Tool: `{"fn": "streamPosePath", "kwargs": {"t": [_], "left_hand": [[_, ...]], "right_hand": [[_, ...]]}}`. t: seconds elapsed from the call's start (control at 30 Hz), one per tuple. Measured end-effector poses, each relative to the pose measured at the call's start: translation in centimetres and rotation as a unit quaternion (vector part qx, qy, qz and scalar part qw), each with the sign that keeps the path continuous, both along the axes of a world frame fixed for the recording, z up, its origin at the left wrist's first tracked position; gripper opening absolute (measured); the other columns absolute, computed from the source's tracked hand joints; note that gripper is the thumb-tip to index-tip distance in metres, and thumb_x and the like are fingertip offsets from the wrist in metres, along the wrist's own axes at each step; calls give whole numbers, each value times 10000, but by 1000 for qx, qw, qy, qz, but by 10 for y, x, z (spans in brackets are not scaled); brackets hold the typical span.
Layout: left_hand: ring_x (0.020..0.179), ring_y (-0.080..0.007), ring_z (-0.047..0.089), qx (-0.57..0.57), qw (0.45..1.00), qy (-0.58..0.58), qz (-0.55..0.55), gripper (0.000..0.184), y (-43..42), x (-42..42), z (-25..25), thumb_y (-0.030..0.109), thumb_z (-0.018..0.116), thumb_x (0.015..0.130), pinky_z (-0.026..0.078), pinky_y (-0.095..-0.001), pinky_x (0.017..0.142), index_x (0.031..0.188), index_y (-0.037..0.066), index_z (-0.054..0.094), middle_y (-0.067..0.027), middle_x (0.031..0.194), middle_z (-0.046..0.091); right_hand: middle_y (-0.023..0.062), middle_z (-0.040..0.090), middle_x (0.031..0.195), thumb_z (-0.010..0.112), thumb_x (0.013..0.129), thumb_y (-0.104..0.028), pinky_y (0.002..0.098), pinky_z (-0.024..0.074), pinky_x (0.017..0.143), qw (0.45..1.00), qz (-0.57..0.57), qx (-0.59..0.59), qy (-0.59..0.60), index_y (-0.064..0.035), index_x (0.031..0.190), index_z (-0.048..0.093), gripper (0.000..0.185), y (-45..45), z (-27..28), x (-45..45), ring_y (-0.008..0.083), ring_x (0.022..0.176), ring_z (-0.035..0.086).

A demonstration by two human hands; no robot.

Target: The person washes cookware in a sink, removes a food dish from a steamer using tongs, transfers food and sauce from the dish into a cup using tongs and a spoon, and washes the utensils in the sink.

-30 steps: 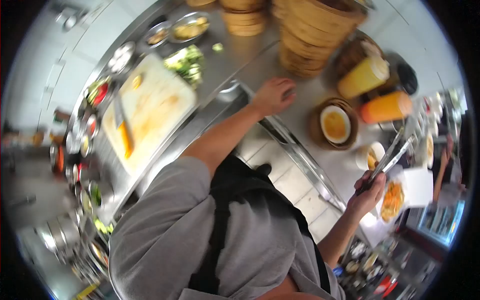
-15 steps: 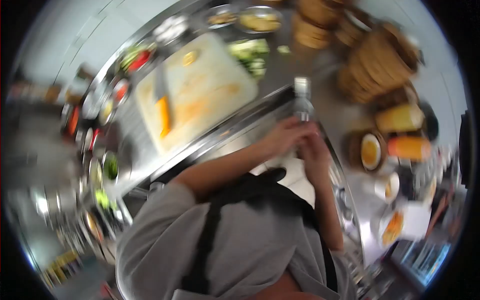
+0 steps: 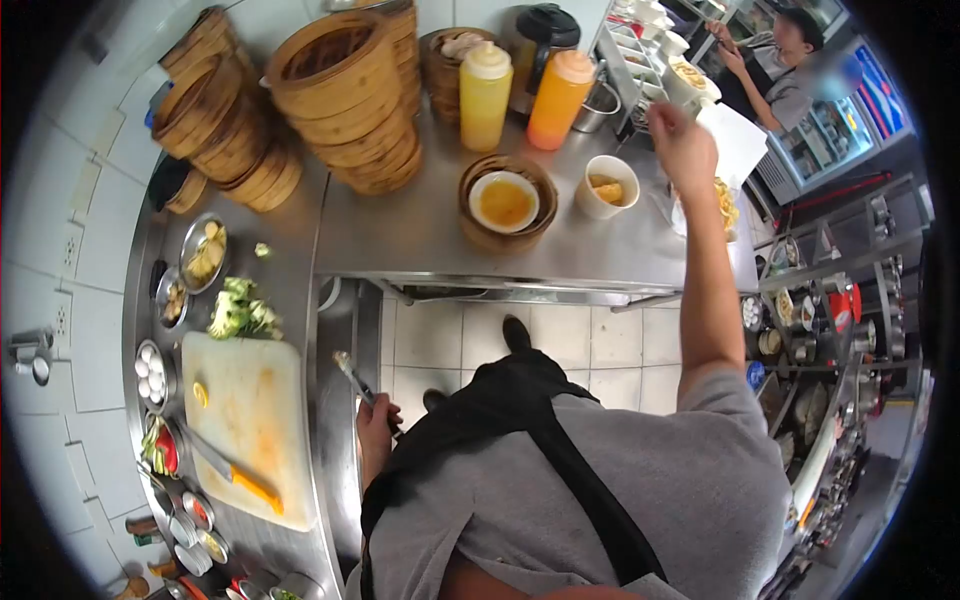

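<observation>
My left hand (image 3: 378, 428) hangs low beside my apron, its fingers wrapped round a slender metal utensil (image 3: 352, 376), perhaps tongs, with pale bits at its tip. Stretched out to the right, my right hand (image 3: 685, 148) is raised over the counter's end with the fingers curled closed; whatever they may hold is hidden. Under that forearm sits a dish of fries (image 3: 726, 208), partly covered by my arm. White paper (image 3: 735, 145) lies just beyond the hand. A white paper cup (image 3: 607, 187) with orange-brown pieces inside stands to its left.
A bamboo steamer (image 3: 508, 240) holds a bowl of amber sauce. Behind stand yellow (image 3: 485, 105) and orange (image 3: 560, 105) squeeze bottles and stacked steamers (image 3: 345, 110). On the left, a cutting board (image 3: 235, 400) carries a yellow-handled knife (image 3: 250, 485). A co-worker (image 3: 780, 75) stands at the far right.
My view has turned right. My hands, together before, are now apart: the right reaches out over the counter, while the left is low at my side with the utensil.
</observation>
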State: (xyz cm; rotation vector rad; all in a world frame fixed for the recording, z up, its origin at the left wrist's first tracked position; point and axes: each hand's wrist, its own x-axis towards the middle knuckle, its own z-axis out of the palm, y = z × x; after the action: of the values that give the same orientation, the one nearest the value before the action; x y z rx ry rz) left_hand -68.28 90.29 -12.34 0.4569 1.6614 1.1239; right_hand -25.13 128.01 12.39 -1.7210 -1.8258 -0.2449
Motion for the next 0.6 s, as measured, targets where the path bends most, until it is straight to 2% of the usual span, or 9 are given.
{"fn": "streamPosePath", "kwargs": {"t": [0.1,0.17,0.2,0.3,0.33,0.4,0.43,0.5,0.6], "left_hand": [[623,-126,580,-55,997,19,56,253,9,28,-8,285,611,959,440,-276,579,984,36,570,-52,725,623],[619,-131,580,-87,988,6,126,278,18,49,-17,316,621,948,433,-286,577,976,45,572,-52,718,622],[622,-137,578,-94,984,8,153,299,23,61,-19,341,630,936,432,-299,586,979,50,575,-55,735,629],[630,-144,576,-108,981,28,159,314,47,99,2,358,627,936,432,-306,595,989,52,579,-55,756,633],[637,-149,576,-108,980,32,165,309,54,110,11,351,622,945,432,-302,597,1002,51,581,-56,768,632],[638,-149,575,-87,982,43,162,310,62,123,17,347,623,949,434,-302,600,1013,47,583,-56,769,630],[640,-149,575,-62,984,49,158,312,66,128,21,343,623,953,435,-303,602,1025,42,585,-55,769,627],[641,-149,576,-63,983,62,164,310,80,133,37,334,625,956,438,-304,604,1030,36,587,-57,771,627],[643,-149,579,-39,982,90,160,298,98,136,50,312,625,963,447,-304,610,1039,26,591,-61,773,626]], "right_hand": [[111,723,1010,602,907,-315,436,540,800,998,51,-35,-30,-164,1126,709,286,98,9,41,315,941,688],[103,720,1045,594,896,-252,432,537,843,977,111,5,-181,-177,1146,700,282,169,-3,53,321,1002,672],[103,714,1065,605,877,-207,426,535,851,966,137,-15,-220,-151,1120,698,266,202,-11,51,314,1005,669],[80,725,1035,642,830,-131,408,542,843,901,220,-51,-371,-118,1019,725,207,267,-33,39,291,1015,675],[80,725,1035,642,830,-131,408,542,843,901,224,-54,-367,-118,1019,725,207,282,-40,32,291,1015,675],[49,740,1027,665,824,-144,383,546,830,822,152,-182,-518,-143,970,760,174,303,-54,17,260,1012,688],[49,740,1027,665,824,-144,383,546,830,824,156,-183,-514,-143,970,760,174,308,-58,13,260,1012,688],[35,749,1024,673,827,-156,357,546,817,794,151,-219,-547,-170,939,780,156,314,-65,8,224,1004,698],[41,752,1032,685,828,-169,345,545,808,791,143,-232,-547,-172,973,783,175,329,-68,5,222,992,705]]}}
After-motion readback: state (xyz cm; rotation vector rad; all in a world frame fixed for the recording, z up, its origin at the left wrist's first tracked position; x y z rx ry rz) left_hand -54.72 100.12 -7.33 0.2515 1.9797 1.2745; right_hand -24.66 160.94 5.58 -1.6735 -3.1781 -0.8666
